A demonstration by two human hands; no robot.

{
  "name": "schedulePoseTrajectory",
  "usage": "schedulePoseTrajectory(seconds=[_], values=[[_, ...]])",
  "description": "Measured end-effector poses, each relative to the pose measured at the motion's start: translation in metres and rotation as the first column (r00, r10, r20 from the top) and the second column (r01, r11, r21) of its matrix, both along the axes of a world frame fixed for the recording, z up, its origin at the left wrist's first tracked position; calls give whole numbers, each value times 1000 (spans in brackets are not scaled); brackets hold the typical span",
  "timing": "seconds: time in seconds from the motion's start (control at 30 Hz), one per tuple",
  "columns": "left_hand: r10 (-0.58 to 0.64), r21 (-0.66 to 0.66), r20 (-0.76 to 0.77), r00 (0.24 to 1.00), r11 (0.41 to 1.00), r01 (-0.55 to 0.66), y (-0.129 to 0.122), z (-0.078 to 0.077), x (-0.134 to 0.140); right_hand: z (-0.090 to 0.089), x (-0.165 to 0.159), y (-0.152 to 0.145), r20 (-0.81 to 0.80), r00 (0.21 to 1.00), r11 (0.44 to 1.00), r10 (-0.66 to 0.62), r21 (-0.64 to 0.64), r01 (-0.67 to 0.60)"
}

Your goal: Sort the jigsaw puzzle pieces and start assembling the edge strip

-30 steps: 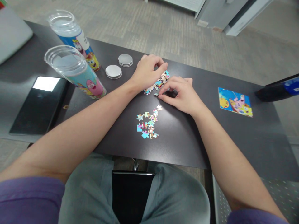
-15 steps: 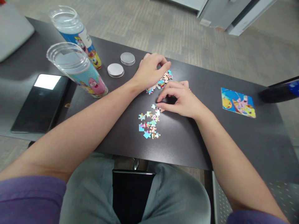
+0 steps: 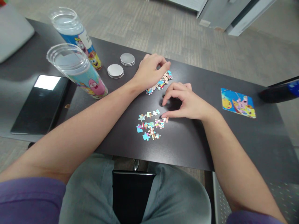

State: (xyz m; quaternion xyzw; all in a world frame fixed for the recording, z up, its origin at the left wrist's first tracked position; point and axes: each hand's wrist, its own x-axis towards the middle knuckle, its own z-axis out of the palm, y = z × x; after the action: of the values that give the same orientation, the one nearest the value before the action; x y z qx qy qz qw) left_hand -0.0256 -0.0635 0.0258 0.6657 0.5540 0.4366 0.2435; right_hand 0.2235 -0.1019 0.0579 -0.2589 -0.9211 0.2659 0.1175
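Loose jigsaw pieces [image 3: 151, 124] lie in a cluster on the dark tabletop in front of me. Beyond them a denser pile of jigsaw pieces [image 3: 165, 77] is partly covered by my left hand [image 3: 153, 70]. That hand is closed, its thumb and index fingertips meeting at the pile's far side; anything between them is hidden. To the cluster's right is my right hand [image 3: 181, 101], open, thumb and index finger well apart with nothing between them. Its thumb tip is at the pieces on the cluster's right edge.
Two clear cartoon-printed tubes [image 3: 87, 76] stand open at the left, near two round metal lids [image 3: 115, 71]. A black tablet [image 3: 38, 105] lies further left. On the right are a cartoon picture card [image 3: 238, 102] and a dark cylindrical object [image 3: 275, 93].
My right hand has moved right and slightly toward me, and its thumb and index finger have spread. Several cluster pieces have shifted, the upper ones spreading rightward. My left hand stays put.
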Motion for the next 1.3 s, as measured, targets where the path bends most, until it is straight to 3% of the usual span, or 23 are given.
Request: schedulePoseTrajectory(seconds=[0.2, 0.43, 0.57, 0.8, 0.93, 1.17, 1.3], values=[[11, -34, 63, 998, 999, -9, -2, 8, 2, -6, -1, 1, -82, 984, 971, -161, 163, 173], [64, -104, 333, 941, 994, -31, -4, 13, 4, -12, -9, -6, 52, 993, 960, -105, 265, 88], [69, -105, 396, 916, 994, -29, -8, 15, 5, -17, -16, -10, 124, 987, 959, -105, 277, 68], [82, -136, 270, 959, 990, -46, -3, 15, 2, -5, -11, -10, 53, 996, 972, -67, 231, 53], [67, -70, 246, 967, 996, -51, -2, 12, 2, 4, -1, -4, 57, 997, 979, -58, 197, 46], [58, -65, 258, 965, 997, -42, 2, 8, 0, 10, 7, 3, 6, 974, 962, -228, 157, 224], [73, -90, 227, 971, 995, -53, 7, 5, -2, 2, 0, 1, 77, 968, 956, -238, 197, 219]])
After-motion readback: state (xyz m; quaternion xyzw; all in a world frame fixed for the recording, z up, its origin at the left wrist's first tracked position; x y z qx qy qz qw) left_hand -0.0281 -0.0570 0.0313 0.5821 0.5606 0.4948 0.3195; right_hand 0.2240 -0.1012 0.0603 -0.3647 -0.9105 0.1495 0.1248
